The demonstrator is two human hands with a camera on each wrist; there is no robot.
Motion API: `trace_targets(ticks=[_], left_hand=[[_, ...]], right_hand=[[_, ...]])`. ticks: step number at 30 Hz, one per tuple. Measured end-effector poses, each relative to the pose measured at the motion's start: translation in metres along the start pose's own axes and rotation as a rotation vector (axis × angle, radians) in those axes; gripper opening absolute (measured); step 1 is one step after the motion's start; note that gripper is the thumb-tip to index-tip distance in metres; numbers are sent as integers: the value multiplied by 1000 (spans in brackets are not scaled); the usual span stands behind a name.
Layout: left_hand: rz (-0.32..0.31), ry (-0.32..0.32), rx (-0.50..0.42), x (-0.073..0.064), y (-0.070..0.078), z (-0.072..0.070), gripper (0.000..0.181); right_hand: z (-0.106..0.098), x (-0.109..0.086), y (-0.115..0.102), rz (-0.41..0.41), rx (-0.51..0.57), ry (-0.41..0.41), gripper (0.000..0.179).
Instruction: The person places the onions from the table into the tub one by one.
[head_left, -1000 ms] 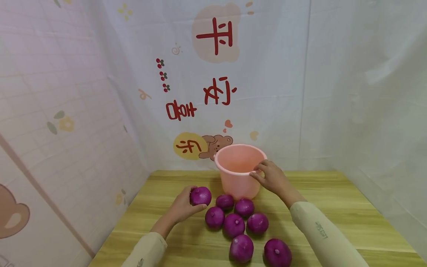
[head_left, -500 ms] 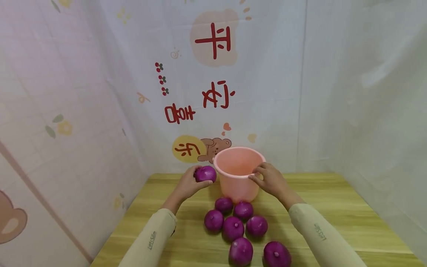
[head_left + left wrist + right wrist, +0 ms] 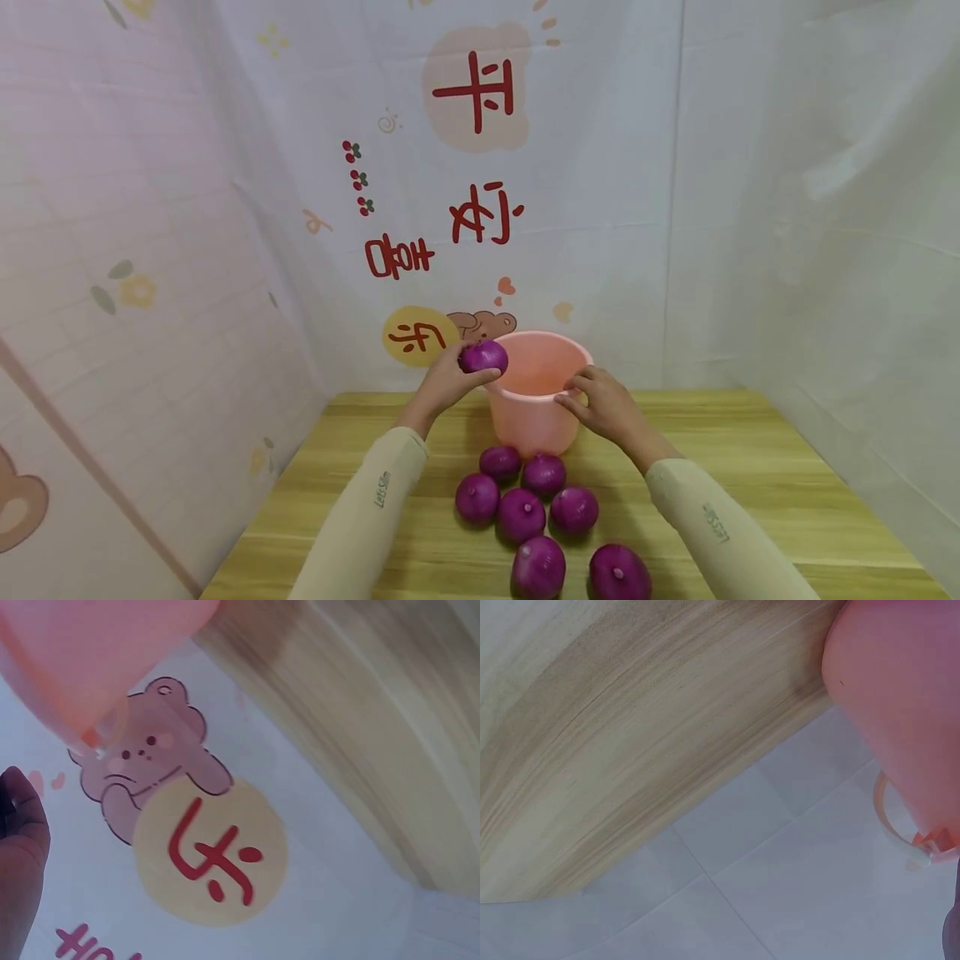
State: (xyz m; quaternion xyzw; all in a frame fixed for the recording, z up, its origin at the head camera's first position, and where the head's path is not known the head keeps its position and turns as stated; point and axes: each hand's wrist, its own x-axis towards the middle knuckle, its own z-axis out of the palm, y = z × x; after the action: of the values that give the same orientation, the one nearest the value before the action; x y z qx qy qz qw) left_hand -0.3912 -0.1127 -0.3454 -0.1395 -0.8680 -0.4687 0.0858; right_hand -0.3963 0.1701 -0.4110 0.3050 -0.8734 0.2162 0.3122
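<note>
In the head view my left hand holds a purple onion between thumb and fingers, at the left rim of a pink bucket. My right hand pinches the bucket's right rim, fingers inside and thumb outside. Several more purple onions lie on the table in front of the bucket. The left wrist view catches only the edge of the left hand, beside the bucket's pink side. A sliver of the right hand shows in the right wrist view, below the bucket.
The wood-grain table ends at a white printed cloth backdrop. More cloth hangs along the left and right sides. One onion sits apart near the front. A bucket handle hangs behind the bucket.
My left hand has lifted the onion up and to the right, from above the table to the bucket's rim. The right hand has stayed on the rim.
</note>
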Motion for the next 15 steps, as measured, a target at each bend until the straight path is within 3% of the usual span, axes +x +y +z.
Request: trace_targets(ticks=[7,15], left_hand=[[1,-14,-4,24,15,16,80],[64,-24,-24,43,20,39,76]], right_hand=[[1,1,1,4,-5,-36,25],[0,-2,1,20,-16,-33,26]])
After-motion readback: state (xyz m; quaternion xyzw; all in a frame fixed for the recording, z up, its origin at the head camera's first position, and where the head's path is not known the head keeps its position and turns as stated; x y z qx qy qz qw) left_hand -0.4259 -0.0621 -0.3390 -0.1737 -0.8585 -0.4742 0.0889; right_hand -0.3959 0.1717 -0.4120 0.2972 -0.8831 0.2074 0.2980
